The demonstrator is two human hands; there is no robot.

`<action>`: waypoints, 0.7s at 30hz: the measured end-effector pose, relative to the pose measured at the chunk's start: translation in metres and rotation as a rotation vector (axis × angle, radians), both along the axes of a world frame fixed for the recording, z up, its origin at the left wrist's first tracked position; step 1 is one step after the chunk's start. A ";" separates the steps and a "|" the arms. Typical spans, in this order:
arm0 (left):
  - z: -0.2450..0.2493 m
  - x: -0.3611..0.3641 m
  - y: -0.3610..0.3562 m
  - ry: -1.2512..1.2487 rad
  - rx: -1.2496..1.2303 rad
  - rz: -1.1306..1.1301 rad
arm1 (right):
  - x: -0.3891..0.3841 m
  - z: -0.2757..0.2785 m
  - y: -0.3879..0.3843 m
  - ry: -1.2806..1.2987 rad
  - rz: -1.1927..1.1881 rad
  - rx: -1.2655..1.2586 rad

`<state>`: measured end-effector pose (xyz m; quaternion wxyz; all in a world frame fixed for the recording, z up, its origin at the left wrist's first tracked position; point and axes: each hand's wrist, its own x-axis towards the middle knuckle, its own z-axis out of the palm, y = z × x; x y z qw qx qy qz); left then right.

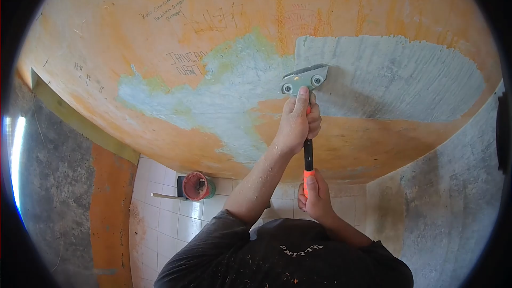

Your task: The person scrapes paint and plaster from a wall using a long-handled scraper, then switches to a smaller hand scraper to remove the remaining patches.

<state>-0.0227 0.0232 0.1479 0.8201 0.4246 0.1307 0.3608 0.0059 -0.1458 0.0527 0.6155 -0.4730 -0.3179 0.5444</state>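
A long-handled scraper [305, 81] with a wide metal head lies against the orange wall [213, 42], its blade at the left end of a scraped grey area [394, 80]. My left hand [300, 120] is wrapped round the upper handle just below the head, thumb pointing up at it. Lower down, my right hand [316, 194] grips the orange end of the handle. Pale flecks cling to my left forearm. Left of the scraper head spreads an uneven pale blue patch [213, 101] with greenish edges.
On the tiled floor [160, 210] at the lower left stands a round red and green bucket [197, 186], beside a dark dustpan [181, 185] with a pale handle. Writing marks the upper wall. Grey walls [458, 186] flank both sides.
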 end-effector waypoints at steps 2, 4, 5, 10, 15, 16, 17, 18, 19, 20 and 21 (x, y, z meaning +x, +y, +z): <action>-0.001 -0.002 0.001 0.009 -0.004 -0.020 | -0.002 -0.004 0.001 -0.012 -0.006 0.009; -0.002 -0.002 0.001 0.004 -0.016 -0.030 | -0.004 -0.002 0.002 -0.019 -0.010 0.029; -0.002 -0.002 0.001 -0.001 -0.026 -0.041 | -0.005 0.001 0.001 -0.010 -0.009 0.008; -0.005 -0.002 0.000 0.022 -0.017 -0.036 | -0.005 -0.002 0.002 0.004 -0.006 0.015; -0.005 -0.004 0.001 0.060 -0.017 -0.037 | -0.010 -0.009 0.003 0.022 -0.013 0.015; -0.006 -0.004 0.001 0.059 -0.019 -0.044 | -0.011 -0.009 0.002 0.022 -0.015 0.014; -0.008 -0.004 0.001 0.056 -0.020 -0.049 | -0.012 -0.008 0.001 0.022 -0.018 -0.004; -0.008 -0.004 0.002 0.054 -0.021 -0.049 | -0.012 -0.007 0.001 0.022 -0.019 -0.021; -0.009 -0.004 0.003 0.049 -0.023 -0.059 | -0.012 -0.008 0.001 0.029 -0.016 -0.022; -0.010 -0.004 0.003 0.044 -0.027 -0.070 | -0.011 -0.009 0.001 0.037 -0.012 -0.024; -0.012 -0.004 0.004 0.043 -0.030 -0.068 | -0.011 -0.010 0.001 0.036 -0.010 -0.027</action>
